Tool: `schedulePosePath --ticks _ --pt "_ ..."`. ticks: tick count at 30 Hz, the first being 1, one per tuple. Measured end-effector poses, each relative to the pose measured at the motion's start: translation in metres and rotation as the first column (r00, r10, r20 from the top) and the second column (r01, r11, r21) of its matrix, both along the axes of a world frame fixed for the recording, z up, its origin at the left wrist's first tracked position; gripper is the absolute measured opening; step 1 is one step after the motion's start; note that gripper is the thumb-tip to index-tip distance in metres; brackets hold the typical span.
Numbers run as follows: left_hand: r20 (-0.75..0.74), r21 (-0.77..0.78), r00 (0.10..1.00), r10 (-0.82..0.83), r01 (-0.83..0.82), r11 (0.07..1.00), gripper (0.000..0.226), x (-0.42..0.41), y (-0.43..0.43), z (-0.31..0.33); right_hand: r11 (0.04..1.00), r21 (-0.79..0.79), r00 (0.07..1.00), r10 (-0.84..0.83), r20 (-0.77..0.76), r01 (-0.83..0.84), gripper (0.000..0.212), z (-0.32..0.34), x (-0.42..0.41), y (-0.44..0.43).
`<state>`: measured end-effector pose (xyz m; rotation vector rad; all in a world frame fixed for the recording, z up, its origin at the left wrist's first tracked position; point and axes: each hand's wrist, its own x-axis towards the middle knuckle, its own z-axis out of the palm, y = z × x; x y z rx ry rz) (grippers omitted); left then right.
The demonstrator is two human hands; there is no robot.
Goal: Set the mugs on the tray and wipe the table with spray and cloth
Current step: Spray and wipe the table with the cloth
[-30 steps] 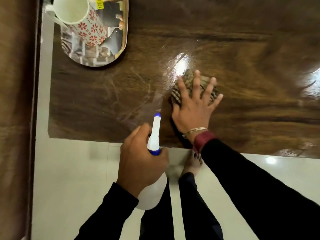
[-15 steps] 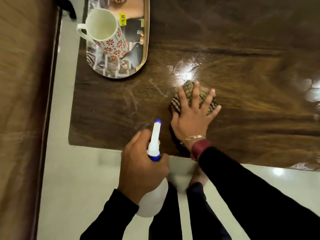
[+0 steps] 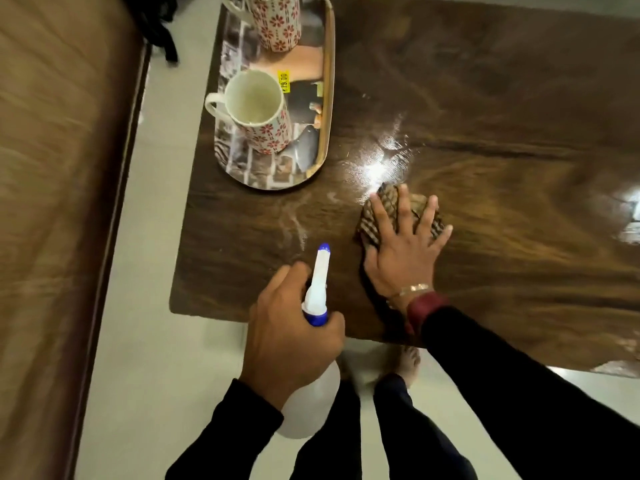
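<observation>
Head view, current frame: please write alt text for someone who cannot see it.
Seen from above, a person's right hand presses a checked cloth flat on a glossy dark wooden table, while the left hand grips a white spray bottle with its blue-tipped nozzle aimed at the tabletop. Two red-flowered mugs stand on an oval tray at the table's left end.

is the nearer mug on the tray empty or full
Empty: the nearer mug stands upright on the tray, its bare pale inside visible.
</observation>
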<state>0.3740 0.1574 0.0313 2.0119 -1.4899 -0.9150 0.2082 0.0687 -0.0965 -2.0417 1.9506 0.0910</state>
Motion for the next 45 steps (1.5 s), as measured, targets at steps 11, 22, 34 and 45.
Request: schedulePosePath --ticks 11,22,34,45 --pt "0.006 -0.097 0.999 0.046 -0.045 0.994 0.026 0.016 -0.035 -0.007 0.906 -0.065 0.906 0.422 0.039 -0.419 0.077 -0.007 0.054 0.024" --pt "-0.061 -0.161 0.985 0.164 -0.172 0.972 0.038 0.058 -0.030 0.004 0.913 -0.066 0.911 0.407 0.071 -0.403 0.078 -0.006 0.125 0.041" --pt "0.106 -0.330 0.966 0.234 -0.188 0.925 0.047 0.076 -0.014 -0.009 0.924 -0.102 0.929 0.371 0.017 -0.367 0.065 -0.015 0.190 0.035" --pt "0.200 -0.136 0.937 0.288 -0.265 0.955 0.060 0.118 0.033 -0.012 0.992 -0.013 0.987 0.124 0.100 -0.124 0.094 -0.003 0.278 0.008"
